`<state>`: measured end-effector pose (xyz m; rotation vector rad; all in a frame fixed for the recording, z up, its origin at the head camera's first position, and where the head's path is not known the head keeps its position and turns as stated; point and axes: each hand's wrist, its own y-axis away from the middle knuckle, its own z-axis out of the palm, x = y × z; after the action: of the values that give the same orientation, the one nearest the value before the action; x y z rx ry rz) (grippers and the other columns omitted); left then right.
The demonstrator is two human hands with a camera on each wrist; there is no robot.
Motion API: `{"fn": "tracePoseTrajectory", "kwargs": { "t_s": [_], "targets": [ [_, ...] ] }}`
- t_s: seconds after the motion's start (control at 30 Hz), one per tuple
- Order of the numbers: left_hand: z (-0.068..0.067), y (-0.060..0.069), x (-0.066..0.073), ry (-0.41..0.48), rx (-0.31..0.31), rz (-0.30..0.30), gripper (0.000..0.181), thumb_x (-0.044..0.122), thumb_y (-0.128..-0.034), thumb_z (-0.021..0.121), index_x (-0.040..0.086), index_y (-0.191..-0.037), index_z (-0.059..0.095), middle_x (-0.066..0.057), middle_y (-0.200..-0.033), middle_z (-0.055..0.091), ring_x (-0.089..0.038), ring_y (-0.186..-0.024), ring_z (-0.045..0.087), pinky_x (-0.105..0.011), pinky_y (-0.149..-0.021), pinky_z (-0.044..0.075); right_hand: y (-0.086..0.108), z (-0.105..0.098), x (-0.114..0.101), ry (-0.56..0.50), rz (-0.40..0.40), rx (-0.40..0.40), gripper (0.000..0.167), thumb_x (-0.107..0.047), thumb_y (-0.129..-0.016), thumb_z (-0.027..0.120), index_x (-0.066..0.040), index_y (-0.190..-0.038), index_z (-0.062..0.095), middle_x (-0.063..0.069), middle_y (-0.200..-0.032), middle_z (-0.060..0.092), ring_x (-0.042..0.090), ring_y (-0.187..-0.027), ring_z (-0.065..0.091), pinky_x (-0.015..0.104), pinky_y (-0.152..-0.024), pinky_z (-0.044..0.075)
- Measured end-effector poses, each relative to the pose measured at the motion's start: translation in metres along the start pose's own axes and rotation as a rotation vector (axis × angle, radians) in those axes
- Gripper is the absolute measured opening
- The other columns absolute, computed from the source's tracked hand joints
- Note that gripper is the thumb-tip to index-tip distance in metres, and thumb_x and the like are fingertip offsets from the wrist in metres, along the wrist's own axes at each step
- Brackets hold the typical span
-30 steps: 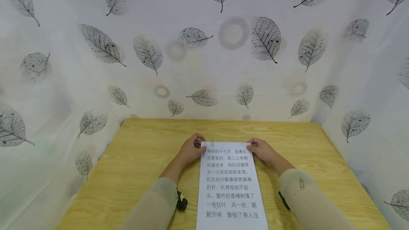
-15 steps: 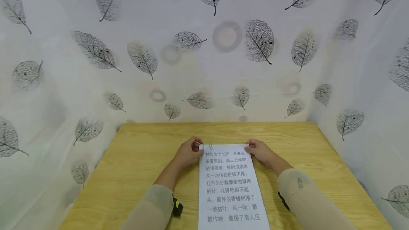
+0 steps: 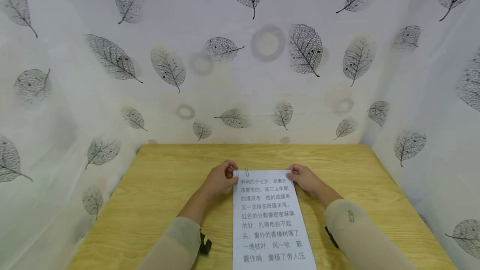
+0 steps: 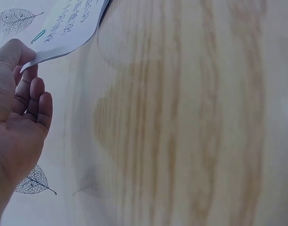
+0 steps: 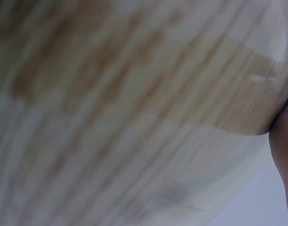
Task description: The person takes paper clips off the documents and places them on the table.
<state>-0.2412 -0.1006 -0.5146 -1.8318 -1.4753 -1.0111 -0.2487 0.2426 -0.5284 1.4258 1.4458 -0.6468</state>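
Observation:
A white sheet of paper printed with lines of large dark Chinese characters extends from the hands toward the bottom edge of the head view. My left hand pinches its upper left corner between thumb and fingers. At the upper right corner, my right hand pinches the other side. A green paper clip sits on the top edge, and a second paper clip is beside the left thumb. In the left wrist view the thumb and index finger grip the paper's corner. Only a sliver of the right hand shows in the right wrist view.
The hands and paper are over a wooden table with light yellow grain. A pale curtain printed with dark leaves encloses its back and sides. A black wrist device shows beside the left sleeve.
The head view has shifted a little, so table and paper appear slightly lower. The left forearm sits a bit farther left. Both hands keep their pinch on the paper's corners.

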Motion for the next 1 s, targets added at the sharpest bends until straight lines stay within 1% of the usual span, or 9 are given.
{"fn": "tracePoseTrajectory", "kwargs": {
  "t_s": [0.2,0.47,0.63,0.8,1.0],
  "targets": [
    [-0.003,0.001,0.002,-0.013,-0.016,0.017,0.031,0.009,-0.0913,0.078,0.017,-0.119,0.064,-0.004,-0.104,0.068,-0.019,-0.095,0.061,-0.030,-0.084,0.055,0.001,0.000,-0.001,-0.011,-0.010,-0.003,0.019,-0.013,-0.110,0.061,0.001,-0.121,0.067,0.009,-0.109,0.074,0.016,-0.098,0.063,0.025,-0.088,0.051],
    [-0.008,0.003,0.009,-0.002,-0.016,0.009,0.030,0.011,-0.0925,0.078,0.018,-0.119,0.065,-0.003,-0.103,0.068,-0.019,-0.095,0.062,-0.030,-0.085,0.055,0.000,0.001,0.000,-0.017,-0.022,-0.003,0.019,-0.012,-0.111,0.059,0.002,-0.122,0.066,0.008,-0.108,0.075,0.014,-0.096,0.064,0.023,-0.085,0.052],
    [-0.011,0.005,0.006,0.032,0.002,0.025,0.031,0.009,-0.0913,0.077,0.015,-0.119,0.065,-0.003,-0.103,0.068,-0.017,-0.095,0.062,-0.027,-0.085,0.055,-0.001,0.001,0.001,-0.018,-0.022,0.001,0.017,-0.012,-0.110,0.060,0.001,-0.120,0.066,0.008,-0.108,0.076,0.014,-0.096,0.064,0.024,-0.086,0.051],
    [-0.016,0.008,0.001,0.047,0.024,0.039,0.031,0.009,-0.0922,0.078,0.013,-0.120,0.066,-0.002,-0.103,0.070,-0.016,-0.094,0.063,-0.026,-0.085,0.054,-0.001,0.002,0.002,0.003,-0.015,0.003,0.017,-0.013,-0.111,0.060,0.000,-0.120,0.067,0.008,-0.110,0.076,0.014,-0.098,0.064,0.025,-0.089,0.049],
    [-0.024,0.013,0.002,0.058,0.047,0.052,0.032,0.010,-0.0913,0.079,0.015,-0.120,0.066,-0.002,-0.104,0.072,-0.017,-0.095,0.064,-0.026,-0.085,0.055,0.000,0.001,0.001,0.005,-0.022,0.005,0.018,-0.012,-0.110,0.060,0.001,-0.121,0.066,0.009,-0.109,0.075,0.015,-0.098,0.064,0.025,-0.088,0.050]
  ]
}}
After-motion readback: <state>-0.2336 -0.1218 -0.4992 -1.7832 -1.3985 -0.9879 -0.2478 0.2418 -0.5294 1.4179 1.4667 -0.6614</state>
